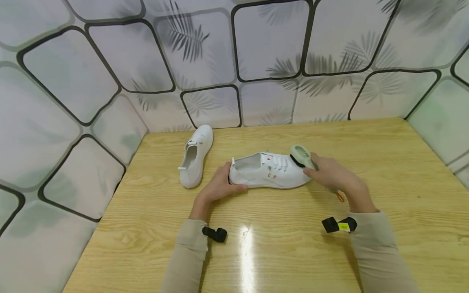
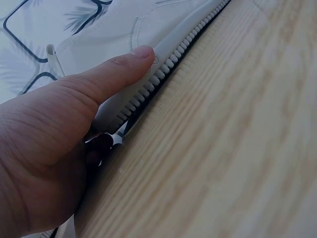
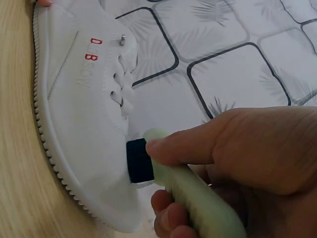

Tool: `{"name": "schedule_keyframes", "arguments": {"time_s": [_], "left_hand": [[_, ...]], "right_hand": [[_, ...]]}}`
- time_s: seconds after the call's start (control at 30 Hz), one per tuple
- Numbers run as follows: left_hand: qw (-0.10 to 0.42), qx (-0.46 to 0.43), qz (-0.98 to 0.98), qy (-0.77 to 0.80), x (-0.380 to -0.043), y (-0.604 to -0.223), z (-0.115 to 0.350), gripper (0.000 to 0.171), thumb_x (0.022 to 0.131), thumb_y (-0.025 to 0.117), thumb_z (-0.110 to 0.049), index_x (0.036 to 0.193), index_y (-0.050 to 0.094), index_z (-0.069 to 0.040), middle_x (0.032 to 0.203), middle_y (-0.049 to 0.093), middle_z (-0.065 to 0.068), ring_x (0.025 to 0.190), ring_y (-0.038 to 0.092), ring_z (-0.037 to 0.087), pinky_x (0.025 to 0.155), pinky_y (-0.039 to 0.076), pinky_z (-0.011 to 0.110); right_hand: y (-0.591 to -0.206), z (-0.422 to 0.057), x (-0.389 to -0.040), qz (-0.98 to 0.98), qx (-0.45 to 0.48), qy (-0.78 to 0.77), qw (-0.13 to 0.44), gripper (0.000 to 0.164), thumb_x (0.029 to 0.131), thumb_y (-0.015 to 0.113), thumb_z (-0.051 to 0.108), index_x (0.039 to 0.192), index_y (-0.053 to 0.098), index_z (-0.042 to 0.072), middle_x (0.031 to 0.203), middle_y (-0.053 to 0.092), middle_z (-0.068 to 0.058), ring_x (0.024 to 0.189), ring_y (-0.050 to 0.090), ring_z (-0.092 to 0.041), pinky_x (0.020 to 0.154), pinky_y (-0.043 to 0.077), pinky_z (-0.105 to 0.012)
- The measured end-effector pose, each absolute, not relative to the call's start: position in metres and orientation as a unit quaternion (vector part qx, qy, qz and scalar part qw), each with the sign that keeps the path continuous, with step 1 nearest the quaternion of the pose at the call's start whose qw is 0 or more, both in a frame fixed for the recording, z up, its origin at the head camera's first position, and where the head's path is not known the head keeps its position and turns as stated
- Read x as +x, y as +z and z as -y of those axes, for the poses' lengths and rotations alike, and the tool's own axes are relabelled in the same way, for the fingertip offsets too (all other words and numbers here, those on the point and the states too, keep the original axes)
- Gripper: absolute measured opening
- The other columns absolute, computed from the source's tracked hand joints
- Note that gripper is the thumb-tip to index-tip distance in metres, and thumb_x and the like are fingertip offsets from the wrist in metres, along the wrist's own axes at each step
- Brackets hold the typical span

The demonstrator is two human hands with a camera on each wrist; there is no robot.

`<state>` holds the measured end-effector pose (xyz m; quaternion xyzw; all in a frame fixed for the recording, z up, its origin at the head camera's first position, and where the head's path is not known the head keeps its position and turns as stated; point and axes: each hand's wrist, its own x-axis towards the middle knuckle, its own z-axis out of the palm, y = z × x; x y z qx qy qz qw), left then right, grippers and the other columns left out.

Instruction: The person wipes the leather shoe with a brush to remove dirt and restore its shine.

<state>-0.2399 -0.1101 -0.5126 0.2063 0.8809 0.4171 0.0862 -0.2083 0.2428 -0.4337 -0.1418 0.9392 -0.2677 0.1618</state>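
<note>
A white lace-up shoe [image 1: 253, 177] with small red letters on its side lies lengthwise on the table, toe to the right. My left hand [image 1: 221, 184] grips its heel; in the left wrist view the thumb [image 2: 121, 69] lies along the side just above the ridged sole, with the other fingers hidden behind. In my right hand [image 1: 335, 174] is a pale green brush [image 1: 301, 154], its handle held between thumb and curled fingers. The brush's dark bristles [image 3: 139, 161] touch the upper near the toe, below the laces.
A second white shoe [image 1: 198, 162] stands at the back left of the wooden table [image 1: 278, 236], its toe toward the wall. Patterned fabric [image 1: 271, 49] rises behind the table. An orange loop [image 1: 340, 197] hangs from the brush handle.
</note>
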Motion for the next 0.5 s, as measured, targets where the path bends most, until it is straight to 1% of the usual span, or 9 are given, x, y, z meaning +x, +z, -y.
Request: {"name": "schedule_keyframes", "arguments": {"time_s": [0.03,0.17,0.27,0.4,0.43,0.5], "left_hand": [[0.085,0.209,-0.880,0.418,-0.240,-0.513,0.110,0.078,0.077,0.086,-0.037,0.137,0.045,-0.008,0.123,0.061,0.007,0.108,0.055,0.018,0.098,0.044,0.037],[0.082,0.222,-0.876,0.421,-0.242,-0.513,0.109,0.077,0.077,0.086,-0.036,0.137,0.046,-0.009,0.123,0.062,0.006,0.108,0.057,0.016,0.098,0.044,0.036],[0.082,0.222,-0.875,0.422,-0.242,-0.513,0.109,0.077,0.077,0.086,-0.036,0.137,0.045,-0.009,0.124,0.061,0.006,0.109,0.056,0.016,0.099,0.044,0.035],[0.083,0.216,-0.877,0.422,-0.241,-0.513,0.110,0.077,0.078,0.086,-0.035,0.137,0.045,-0.008,0.125,0.061,0.007,0.109,0.056,0.017,0.099,0.043,0.036],[0.084,0.215,-0.877,0.421,-0.241,-0.513,0.110,0.077,0.078,0.086,-0.035,0.137,0.045,-0.008,0.125,0.060,0.007,0.109,0.056,0.017,0.099,0.043,0.036],[0.085,0.216,-0.878,0.418,-0.241,-0.513,0.110,0.077,0.078,0.086,-0.035,0.137,0.045,-0.008,0.125,0.061,0.007,0.109,0.056,0.018,0.099,0.044,0.037]], "right_hand": [[-0.432,-0.244,-0.207,-0.941,-0.144,-0.262,0.157,0.071,0.104,0.048,0.029,0.149,0.018,-0.017,0.138,0.044,-0.039,0.108,0.053,-0.041,0.087,0.045,-0.055],[-0.429,-0.253,-0.203,-0.949,-0.120,-0.252,0.146,0.066,0.102,0.052,0.024,0.145,0.026,-0.019,0.129,0.050,-0.038,0.096,0.053,-0.038,0.080,0.046,-0.052],[-0.430,-0.251,-0.205,-0.953,-0.105,-0.245,0.142,0.070,0.103,0.051,0.025,0.146,0.021,-0.020,0.138,0.043,-0.041,0.110,0.052,-0.045,0.087,0.045,-0.058],[-0.432,-0.240,-0.210,-0.946,-0.120,-0.263,0.144,0.074,0.104,0.049,0.028,0.151,0.013,-0.016,0.145,0.034,-0.041,0.125,0.045,-0.049,0.098,0.041,-0.061],[-0.432,-0.239,-0.210,-0.943,-0.127,-0.272,0.146,0.073,0.103,0.049,0.028,0.151,0.014,-0.016,0.144,0.036,-0.041,0.121,0.048,-0.047,0.096,0.042,-0.060],[-0.431,-0.241,-0.208,-0.941,-0.140,-0.273,0.143,0.067,0.102,0.052,0.027,0.148,0.026,-0.015,0.134,0.049,-0.037,0.109,0.054,-0.042,0.089,0.045,-0.056]]}}
